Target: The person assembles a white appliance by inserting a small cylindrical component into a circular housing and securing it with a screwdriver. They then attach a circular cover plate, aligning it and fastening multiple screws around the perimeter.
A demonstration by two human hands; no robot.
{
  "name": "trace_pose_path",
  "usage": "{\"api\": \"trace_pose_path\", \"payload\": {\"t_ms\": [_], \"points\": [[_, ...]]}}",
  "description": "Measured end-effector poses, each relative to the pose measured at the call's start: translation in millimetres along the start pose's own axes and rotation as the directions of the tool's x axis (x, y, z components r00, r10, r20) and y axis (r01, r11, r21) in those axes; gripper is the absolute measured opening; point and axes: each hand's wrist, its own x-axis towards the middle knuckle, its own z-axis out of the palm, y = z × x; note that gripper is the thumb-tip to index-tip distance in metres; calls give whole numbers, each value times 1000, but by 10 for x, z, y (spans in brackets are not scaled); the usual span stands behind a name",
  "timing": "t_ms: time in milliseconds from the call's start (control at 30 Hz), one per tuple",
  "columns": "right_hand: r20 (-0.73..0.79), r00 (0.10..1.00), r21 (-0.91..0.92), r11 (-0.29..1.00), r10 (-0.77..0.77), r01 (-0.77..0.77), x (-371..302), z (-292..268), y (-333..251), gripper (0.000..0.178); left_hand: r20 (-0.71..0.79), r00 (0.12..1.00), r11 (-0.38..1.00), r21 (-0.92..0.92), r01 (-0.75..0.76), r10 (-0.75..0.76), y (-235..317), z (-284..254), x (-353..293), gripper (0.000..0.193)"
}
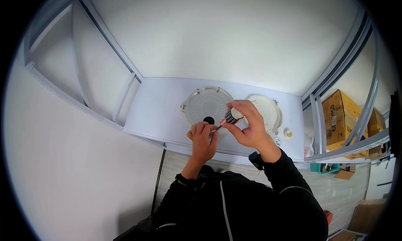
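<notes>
In my right hand [250,126] is a screwdriver [233,116] with a black, white and red handle, held at a slant. Its thin shaft points down and left toward the fingertips of my left hand [203,138]. Those fingers are pinched together around the shaft's tip, at the near edge of a round clear-topped housing [206,99]; whether they also hold a small part is hidden. A black round piece [208,120] sits on the housing just beyond my left fingers. Behind my right hand lies a round white plastic part [268,109], partly covered by the hand.
A small cream round piece [288,133] and a small white disc [277,141] lie on the white table [155,107] at the right. Grey frame posts [111,34] rise at both sides. Cardboard boxes [341,119] and a teal bin [324,168] stand beyond the right end.
</notes>
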Motion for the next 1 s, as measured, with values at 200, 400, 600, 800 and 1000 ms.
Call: {"api": "trace_pose_path", "payload": {"t_ms": [200, 400, 600, 800, 1000], "points": [[-4, 1000, 10, 1000, -13, 13, 7, 4, -1, 62, 2, 1000, 1000, 6, -2, 2, -7, 3, 2, 22], [5, 1000, 8, 1000, -17, 17, 27, 0, 0, 63, 2, 1000, 1000, 2, -3, 3, -12, 8, -6, 22], [32, 999, 58, 997, 39, -41, 128, 31, -68, 62, -10, 1000, 1000, -3, -18, 18, -13, 9, -2, 22], [102, 992, 21, 996, 78, -81, 226, 53, -134, 64, -3, 1000, 1000, -5, 5, -5, -9, 8, -7, 25], [64, 998, 94, 995, 20, -26, 258, 124, -164, 65, 15, 1000, 1000, -9, 16, -15, -2, -2, -17, 25]]}}
